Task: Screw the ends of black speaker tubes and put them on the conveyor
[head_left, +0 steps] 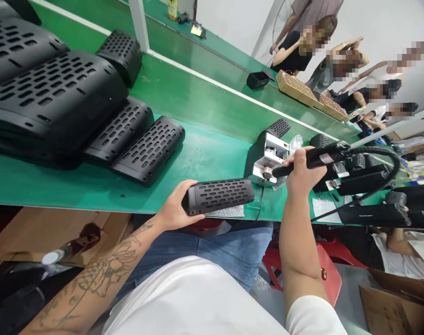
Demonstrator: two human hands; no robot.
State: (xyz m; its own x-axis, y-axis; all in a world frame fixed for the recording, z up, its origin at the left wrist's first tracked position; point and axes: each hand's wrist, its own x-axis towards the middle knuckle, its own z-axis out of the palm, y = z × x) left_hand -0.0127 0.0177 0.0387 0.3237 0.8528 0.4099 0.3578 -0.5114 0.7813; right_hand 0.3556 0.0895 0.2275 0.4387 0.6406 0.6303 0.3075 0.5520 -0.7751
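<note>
A long green tabletop (205,158) is seen running from the left edge to the far right, divided by a white rail. A stack of large black perforated panels (54,93) is laid on its left part. Just beside the stack, two curved perforated covers (149,149) are set side by side, touching, and a third cover of the same kind (121,53) is placed behind the stack.

At the near edge of the tabletop, a black perforated cylindrical cover (218,195) is held lying on its side. Its left end is gripped by the left hand (173,209), with the fingers wrapped around it. A piece of bubble wrap (225,212) is seen under the cover.

The right hand (300,174) is closed around a black electric screwdriver (323,156), which is tilted down to the left. Its tip is brought to a small white and metal assembly (271,158) standing on the tabletop just behind the held cover. A black cable (389,172) is looped from the rear of the screwdriver.

Further black housings (368,215) are laid to the right of the right hand. A small black box (258,79) and a cardboard tray (302,88) are placed on the far side, where other people are gathered.
</note>
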